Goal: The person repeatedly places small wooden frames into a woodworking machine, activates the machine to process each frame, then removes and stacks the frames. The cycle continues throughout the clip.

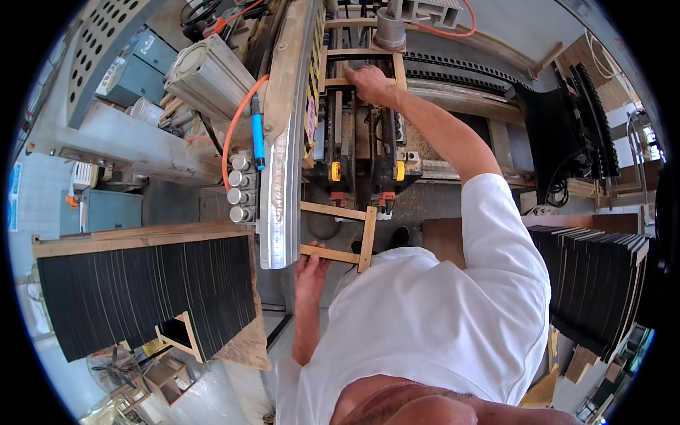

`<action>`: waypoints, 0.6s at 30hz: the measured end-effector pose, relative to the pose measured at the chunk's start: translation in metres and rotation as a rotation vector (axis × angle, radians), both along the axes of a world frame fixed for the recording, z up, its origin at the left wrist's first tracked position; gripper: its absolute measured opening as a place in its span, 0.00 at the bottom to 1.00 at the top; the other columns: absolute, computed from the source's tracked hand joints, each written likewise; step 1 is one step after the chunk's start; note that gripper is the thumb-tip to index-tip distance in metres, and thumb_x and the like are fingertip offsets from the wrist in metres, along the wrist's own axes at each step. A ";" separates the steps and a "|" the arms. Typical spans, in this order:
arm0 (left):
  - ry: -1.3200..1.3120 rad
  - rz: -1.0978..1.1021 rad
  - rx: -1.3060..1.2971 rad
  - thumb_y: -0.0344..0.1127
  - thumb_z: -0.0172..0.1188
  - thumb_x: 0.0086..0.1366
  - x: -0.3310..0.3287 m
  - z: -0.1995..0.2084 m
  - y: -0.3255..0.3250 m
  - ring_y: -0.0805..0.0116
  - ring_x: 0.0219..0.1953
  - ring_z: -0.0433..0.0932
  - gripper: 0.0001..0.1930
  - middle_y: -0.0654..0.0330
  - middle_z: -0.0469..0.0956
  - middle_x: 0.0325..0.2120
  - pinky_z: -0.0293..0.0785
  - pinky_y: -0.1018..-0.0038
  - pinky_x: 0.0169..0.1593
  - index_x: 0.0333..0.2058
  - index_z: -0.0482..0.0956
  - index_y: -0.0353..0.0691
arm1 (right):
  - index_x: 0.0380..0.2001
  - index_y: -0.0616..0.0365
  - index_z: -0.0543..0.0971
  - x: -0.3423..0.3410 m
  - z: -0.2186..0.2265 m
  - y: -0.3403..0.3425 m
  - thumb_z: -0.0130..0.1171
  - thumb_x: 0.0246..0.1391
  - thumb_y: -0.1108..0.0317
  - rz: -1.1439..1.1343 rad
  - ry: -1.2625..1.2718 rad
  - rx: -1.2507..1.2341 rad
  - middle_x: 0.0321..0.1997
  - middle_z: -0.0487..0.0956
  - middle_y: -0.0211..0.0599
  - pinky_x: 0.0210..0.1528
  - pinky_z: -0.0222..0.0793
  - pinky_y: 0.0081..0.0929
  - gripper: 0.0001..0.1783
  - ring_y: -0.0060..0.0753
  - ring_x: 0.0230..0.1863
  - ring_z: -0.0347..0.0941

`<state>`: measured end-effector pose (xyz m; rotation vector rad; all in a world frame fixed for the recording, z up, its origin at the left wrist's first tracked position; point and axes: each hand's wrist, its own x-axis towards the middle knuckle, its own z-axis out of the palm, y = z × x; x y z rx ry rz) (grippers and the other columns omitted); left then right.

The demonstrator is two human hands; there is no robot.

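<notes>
My left hand (309, 275) is low beside the metal beam, its fingers closed on the lower bar of a light wooden frame (367, 239). The frame's left end is hidden behind the beam. My right arm reaches forward into the machine. There my right hand (370, 85) is curled at the near bar of a second wooden frame (400, 74), with its fingertips partly hidden. This second frame lies across the machine's rails, below a grey cylinder (390, 32).
A long metal beam (281, 177) with an orange hose and a blue connector (258, 134) runs along the left. Two yellow knobs (336, 171) sit on the rails. Stacked black panels stand at left (149, 290) and right (584, 283). A black cable chain (460, 67) lies at the far right.
</notes>
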<state>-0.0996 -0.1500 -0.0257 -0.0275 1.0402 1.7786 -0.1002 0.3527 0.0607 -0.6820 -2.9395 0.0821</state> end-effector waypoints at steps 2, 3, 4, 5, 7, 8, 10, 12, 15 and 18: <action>-0.017 0.000 -0.009 0.32 0.53 0.68 -0.005 -0.004 -0.003 0.67 0.52 0.74 0.16 0.60 0.75 0.47 0.70 0.63 0.57 0.54 0.70 0.40 | 0.41 0.59 0.69 -0.005 0.002 0.004 0.57 0.40 0.78 0.019 -0.046 -0.001 0.31 0.80 0.48 0.50 0.67 0.48 0.20 0.54 0.41 0.76; -0.025 0.000 -0.015 0.32 0.54 0.68 -0.006 -0.004 -0.004 0.67 0.52 0.74 0.16 0.61 0.76 0.47 0.70 0.63 0.57 0.54 0.70 0.40 | 0.40 0.59 0.69 -0.007 -0.001 0.005 0.58 0.39 0.78 0.039 -0.031 0.042 0.31 0.80 0.48 0.51 0.66 0.48 0.20 0.54 0.42 0.76; -0.036 -0.007 -0.020 0.33 0.54 0.68 -0.007 -0.007 -0.005 0.68 0.52 0.74 0.16 0.61 0.76 0.47 0.70 0.63 0.57 0.54 0.70 0.40 | 0.40 0.59 0.68 -0.009 -0.004 0.006 0.58 0.39 0.77 0.060 -0.016 0.084 0.31 0.80 0.48 0.52 0.65 0.49 0.20 0.54 0.42 0.76; -0.044 -0.008 -0.026 0.33 0.55 0.68 -0.009 -0.010 -0.008 0.68 0.52 0.74 0.16 0.61 0.76 0.47 0.70 0.64 0.57 0.54 0.70 0.40 | 0.40 0.59 0.68 -0.013 -0.004 0.003 0.59 0.39 0.77 0.087 0.003 0.126 0.31 0.80 0.48 0.53 0.65 0.49 0.21 0.54 0.43 0.75; -0.069 0.010 -0.040 0.33 0.56 0.67 -0.008 -0.018 -0.012 0.68 0.52 0.74 0.16 0.61 0.76 0.47 0.71 0.64 0.56 0.53 0.71 0.40 | 0.41 0.59 0.69 -0.012 -0.005 -0.003 0.59 0.40 0.76 0.056 -0.042 0.107 0.32 0.80 0.48 0.53 0.64 0.49 0.20 0.53 0.43 0.76; -0.081 0.028 -0.045 0.33 0.57 0.67 -0.008 -0.020 -0.011 0.67 0.52 0.74 0.16 0.61 0.76 0.47 0.71 0.64 0.56 0.53 0.71 0.40 | 0.42 0.60 0.69 -0.013 -0.006 -0.005 0.58 0.41 0.76 0.049 -0.035 0.117 0.32 0.81 0.49 0.51 0.64 0.47 0.20 0.51 0.43 0.77; -0.094 0.055 -0.058 0.32 0.57 0.66 -0.010 -0.022 -0.012 0.67 0.51 0.74 0.16 0.61 0.76 0.46 0.71 0.64 0.56 0.52 0.72 0.39 | 0.44 0.60 0.70 -0.012 -0.009 -0.007 0.58 0.43 0.75 0.049 -0.039 0.140 0.33 0.81 0.49 0.49 0.65 0.45 0.21 0.49 0.42 0.77; -0.104 0.074 -0.083 0.32 0.58 0.66 -0.006 -0.021 -0.014 0.67 0.51 0.75 0.16 0.61 0.76 0.46 0.71 0.64 0.56 0.52 0.72 0.39 | 0.44 0.60 0.70 -0.012 -0.008 -0.001 0.58 0.43 0.74 0.032 -0.049 0.102 0.34 0.81 0.48 0.48 0.65 0.45 0.20 0.49 0.43 0.77; -0.083 0.133 -0.039 0.33 0.58 0.66 0.002 -0.022 -0.014 0.67 0.50 0.75 0.16 0.61 0.76 0.46 0.72 0.64 0.55 0.52 0.72 0.39 | 0.43 0.60 0.70 -0.011 0.003 0.002 0.58 0.45 0.74 0.039 -0.064 0.034 0.33 0.81 0.49 0.48 0.66 0.46 0.19 0.52 0.42 0.78; -0.103 0.174 -0.056 0.33 0.58 0.66 0.009 -0.026 -0.010 0.67 0.49 0.75 0.16 0.60 0.76 0.46 0.72 0.64 0.55 0.51 0.72 0.38 | 0.42 0.60 0.69 -0.012 0.003 0.005 0.57 0.46 0.74 0.110 -0.002 0.051 0.33 0.81 0.49 0.46 0.67 0.46 0.17 0.54 0.40 0.78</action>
